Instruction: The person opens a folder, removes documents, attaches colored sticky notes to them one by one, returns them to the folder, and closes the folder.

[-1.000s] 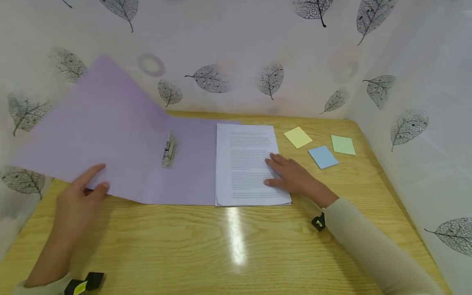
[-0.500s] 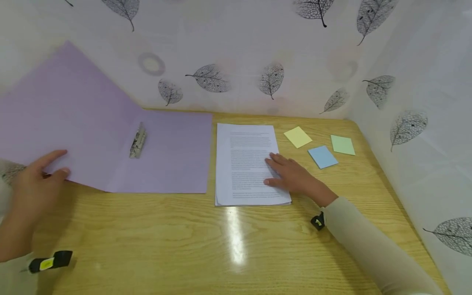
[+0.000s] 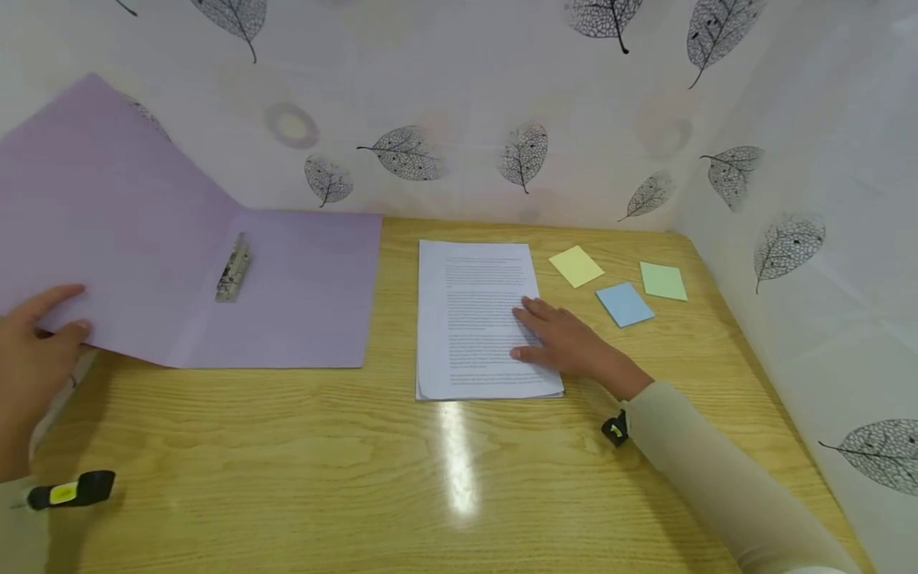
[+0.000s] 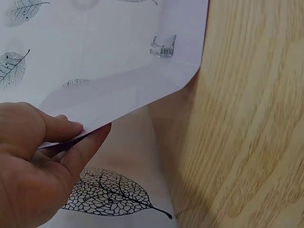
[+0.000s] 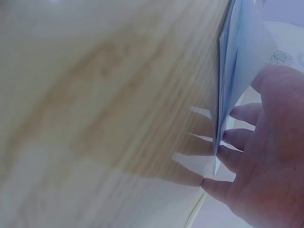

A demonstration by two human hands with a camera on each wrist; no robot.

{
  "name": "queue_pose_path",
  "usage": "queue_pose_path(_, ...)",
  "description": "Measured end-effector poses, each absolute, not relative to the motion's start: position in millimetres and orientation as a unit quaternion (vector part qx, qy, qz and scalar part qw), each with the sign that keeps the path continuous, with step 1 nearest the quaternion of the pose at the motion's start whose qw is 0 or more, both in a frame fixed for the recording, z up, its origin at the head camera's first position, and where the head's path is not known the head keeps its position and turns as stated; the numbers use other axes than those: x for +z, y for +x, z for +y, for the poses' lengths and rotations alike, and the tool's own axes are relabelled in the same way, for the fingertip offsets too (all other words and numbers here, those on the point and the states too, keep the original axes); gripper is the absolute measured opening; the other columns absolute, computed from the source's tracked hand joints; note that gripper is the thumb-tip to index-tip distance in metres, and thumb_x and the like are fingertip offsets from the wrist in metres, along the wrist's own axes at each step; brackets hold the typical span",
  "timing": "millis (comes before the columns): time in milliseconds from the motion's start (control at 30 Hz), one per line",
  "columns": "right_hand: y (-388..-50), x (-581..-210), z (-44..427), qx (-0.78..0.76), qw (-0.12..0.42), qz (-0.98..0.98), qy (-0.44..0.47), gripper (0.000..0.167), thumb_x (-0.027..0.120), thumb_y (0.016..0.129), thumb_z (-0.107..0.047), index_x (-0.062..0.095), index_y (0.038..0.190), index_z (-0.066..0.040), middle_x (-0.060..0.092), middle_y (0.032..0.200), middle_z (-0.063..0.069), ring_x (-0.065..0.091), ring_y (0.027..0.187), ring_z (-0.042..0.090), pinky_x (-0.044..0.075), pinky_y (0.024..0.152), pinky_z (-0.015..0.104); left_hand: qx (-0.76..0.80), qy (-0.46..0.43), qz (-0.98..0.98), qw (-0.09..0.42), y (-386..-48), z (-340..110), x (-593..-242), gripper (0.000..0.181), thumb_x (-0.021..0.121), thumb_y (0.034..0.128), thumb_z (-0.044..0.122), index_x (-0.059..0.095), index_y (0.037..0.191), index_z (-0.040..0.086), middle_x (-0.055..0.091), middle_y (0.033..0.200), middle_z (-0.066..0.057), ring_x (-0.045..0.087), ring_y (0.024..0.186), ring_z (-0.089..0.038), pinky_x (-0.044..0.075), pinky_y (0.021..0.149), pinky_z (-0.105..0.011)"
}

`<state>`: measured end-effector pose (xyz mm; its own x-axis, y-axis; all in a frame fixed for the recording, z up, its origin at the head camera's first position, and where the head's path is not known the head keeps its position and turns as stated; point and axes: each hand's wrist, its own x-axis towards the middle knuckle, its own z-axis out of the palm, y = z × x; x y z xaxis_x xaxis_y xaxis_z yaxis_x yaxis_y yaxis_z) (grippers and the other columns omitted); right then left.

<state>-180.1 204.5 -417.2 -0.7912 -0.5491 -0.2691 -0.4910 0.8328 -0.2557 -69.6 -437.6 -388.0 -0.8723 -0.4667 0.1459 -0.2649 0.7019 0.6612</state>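
At the lower left of the head view, the left hand (image 3: 30, 355) pinches the near edge of a folder (image 3: 308, 295), thumb on the inner face and fingers beneath it, as the left wrist view shows; a black strap (image 3: 72, 489) with a yellow patch sits at that wrist. The pale sleeve (image 3: 731, 470) enters at the lower right, with another dark strap (image 3: 615, 428) at its cuff, and the right hand (image 3: 566, 339) rests on the right edge of the paper stack (image 3: 473, 319), its fingers relaxed and extended. The wooden table (image 3: 287, 462) fills the lower part of the frame, with a bright streak of glare near the bottom centre. The folder is plain light purple and lies open left of centre: its right half is flat on the table, while its left cover (image 3: 107, 215) slants up toward the upper left. Inside, next to the fold, is a silvery metal clip (image 3: 234, 269). The papers lie at centre, just right of the folder and apart from it; they are white, printed with small lines of text, their lower edges slightly uneven. Farther right are a blue note (image 3: 625, 304), a green note (image 3: 663, 281) and a yellow note (image 3: 577, 266). Behind everything hangs a whitish sheet (image 3: 445, 64) with dark leaf prints.
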Motion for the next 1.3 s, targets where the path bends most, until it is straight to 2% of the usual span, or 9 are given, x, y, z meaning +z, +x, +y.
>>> queue_pose_path(167, -180.0, -417.9, 204.7, -0.09, 0.169, 0.943, -0.273, 0.08, 0.058, 0.1, -0.049, 0.026, 0.159, -0.005, 0.014, 0.167, 0.019, 0.014, 0.155, 0.039, 0.017, 0.122, 0.061, -0.351, 0.21, -0.899, 0.157, -69.3, -436.7, -388.8, 0.057, 0.053, 0.1011, 0.01, 0.045, 0.152, 0.034, 0.041, 0.083, 0.033, 0.039, 0.054, 0.002, 0.035, 0.042, -0.017)
queue_pose_path(333, -180.9, -420.5, 204.3, -0.093, 0.168, 0.942, -0.274, 0.08, 0.057, 0.1, -0.05, 0.026, 0.16, -0.006, 0.014, 0.168, 0.018, 0.014, 0.155, 0.038, 0.017, 0.122, 0.061, -0.363, 0.226, -0.888, 0.169, -61.3, -445.2, -394.9, 0.059, 0.054, 0.1013, 0.013, 0.04, 0.153, 0.037, 0.049, 0.113, 0.03, 0.04, 0.071, 0.01, 0.035, 0.049, -0.01)
queue_pose_path(400, -181.1, -420.8, 203.6, -0.095, 0.169, 0.942, -0.275, 0.081, 0.057, 0.1, -0.051, 0.026, 0.16, -0.006, 0.014, 0.168, 0.018, 0.013, 0.155, 0.037, 0.017, 0.122, 0.062, -0.35, 0.241, -0.888, 0.176, -56.3, -453.4, -400.5, 0.06, 0.055, 0.1017, 0.017, 0.038, 0.154, 0.041, 0.041, 0.121, 0.031, 0.038, 0.082, 0.014, 0.034, 0.057, -0.005)
queue_pose_path(500, -180.9, -420.3, 203.3, -0.094, 0.169, 0.942, -0.273, 0.081, 0.057, 0.1, -0.05, 0.026, 0.159, -0.005, 0.014, 0.168, 0.018, 0.013, 0.155, 0.038, 0.017, 0.122, 0.061, -0.35, 0.26, -0.878, 0.199, -48.7, -458.6, -407.4, 0.059, 0.055, 0.1036, 0.021, 0.035, 0.153, 0.044, 0.041, 0.144, 0.023, 0.046, 0.115, 0.009, 0.044, 0.09, -0.009)
queue_pose_path(633, -181.2, -420.4, 204.0, -0.087, 0.171, 0.944, -0.267, 0.081, 0.057, 0.1, -0.05, 0.025, 0.16, -0.006, 0.013, 0.168, 0.018, 0.012, 0.155, 0.038, 0.016, 0.123, 0.061, -0.377, 0.24, -0.858, 0.254, -34.9, -437.7, -398.0, 0.06, 0.056, 0.1034, 0.015, 0.035, 0.155, 0.037, 0.032, 0.161, 0.009, 0.03, 0.144, -0.002, 0.026, 0.122, -0.027)
queue_pose_path(800, -180.8, -419.4, 203.9, -0.089, 0.175, 0.944, -0.267, 0.081, 0.056, 0.1, -0.052, 0.025, 0.16, -0.007, 0.013, 0.168, 0.017, 0.012, 0.155, 0.037, 0.015, 0.123, 0.061, -0.408, 0.194, -0.847, 0.28, -15.7, -387.5, -374.6, 0.06, 0.058, 0.1014, 0.007, 0.039, 0.154, 0.026, 0.035, 0.159, 0.006, 0.036, 0.143, -0.006, 0.03, 0.116, -0.015)
queue_pose_path(1067, -180.1, -417.2, 204.0, -0.095, 0.177, 0.944, -0.263, 0.081, 0.057, 0.1, -0.05, 0.025, 0.16, -0.006, 0.012, 0.168, 0.017, 0.011, 0.155, 0.038, 0.015, 0.123, 0.062, -0.547, 0.031, -0.817, 0.182, -29.8, -296.2, -355.3, 0.058, 0.061, 0.0975, -0.002, 0.047, 0.151, 0.016, 0.045, 0.149, 0.004, 0.055, 0.121, 0.002, 0.046, 0.09, -0.003)
queue_pose_path(1133, -180.2, -417.0, 203.3, -0.099, 0.179, 0.943, -0.261, 0.081, 0.057, 0.1, -0.051, 0.025, 0.16, -0.007, 0.012, 0.168, 0.017, 0.011, 0.155, 0.037, 0.015, 0.123, 0.061, -0.553, -0.013, -0.822, 0.137, -40.3, -279.9, -358.4, 0.057, 0.061, 0.0989, 0.002, 0.046, 0.152, 0.016, 0.047, 0.148, 0.0, 0.055, 0.12, 0.004, 0.046, 0.089, -0.003)
queue_pose_path(1300, -180.4, -417.5, 200.9, -0.099, 0.176, 0.944, -0.26, 0.08, 0.058, 0.099, -0.05, 0.027, 0.16, -0.008, 0.014, 0.168, 0.017, 0.012, 0.155, 0.037, 0.015, 0.123, 0.062, -0.497, -0.067, -0.865, 0.009, -70.1, -236.1, -367.0, 0.059, 0.062, 0.1016, 0.025, 0.039, 0.155, 0.021, 0.042, 0.153, -0.008, 0.05, 0.134, -0.019, 0.046, 0.103, -0.015)
